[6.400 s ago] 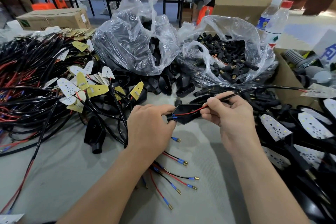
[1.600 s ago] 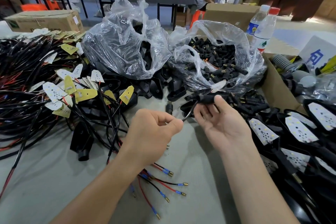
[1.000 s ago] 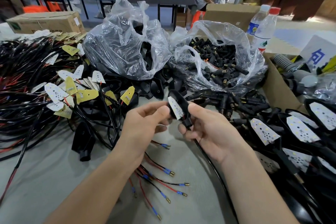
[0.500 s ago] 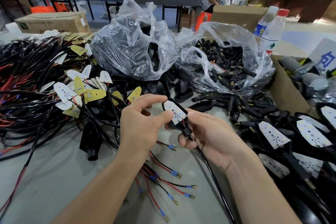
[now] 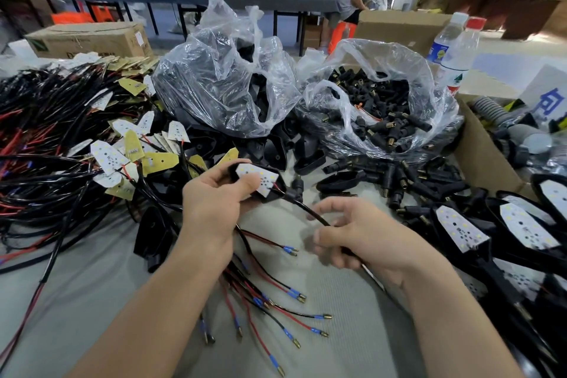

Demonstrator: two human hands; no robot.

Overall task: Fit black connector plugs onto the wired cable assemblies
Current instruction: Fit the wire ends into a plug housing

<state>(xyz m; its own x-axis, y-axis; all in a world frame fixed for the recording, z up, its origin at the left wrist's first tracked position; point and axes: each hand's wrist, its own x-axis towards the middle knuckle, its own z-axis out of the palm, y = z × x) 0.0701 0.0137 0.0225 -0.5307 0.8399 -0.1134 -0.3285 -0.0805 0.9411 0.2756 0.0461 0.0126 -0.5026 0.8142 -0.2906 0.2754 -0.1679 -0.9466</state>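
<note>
My left hand (image 5: pixel 214 209) grips a black housing (image 5: pixel 260 182) with a white LED board set in it, thumb lying on the board. A black cable (image 5: pixel 303 209) leaves the housing's narrow end and runs down to the right through my right hand (image 5: pixel 359 236), whose fingers curl loosely around it. Loose black connector plugs (image 5: pixel 395 181) lie on the table just beyond my right hand. More plugs fill a clear bag (image 5: pixel 380 110). Red and black wire ends with blue sleeves (image 5: pixel 276 310) lie below my left hand.
A second clear bag (image 5: pixel 221 86) of black housings stands behind my left hand. Tangled cable assemblies with LED boards (image 5: pixel 61 147) pile up at the left. Finished black units (image 5: pixel 506 224) lie at the right beside a cardboard box (image 5: pixel 478 147). Two bottles (image 5: pixel 457 49) stand behind.
My right hand has slid down the cable, away from the housing's narrow end. My left hand has turned the housing so the board faces up.
</note>
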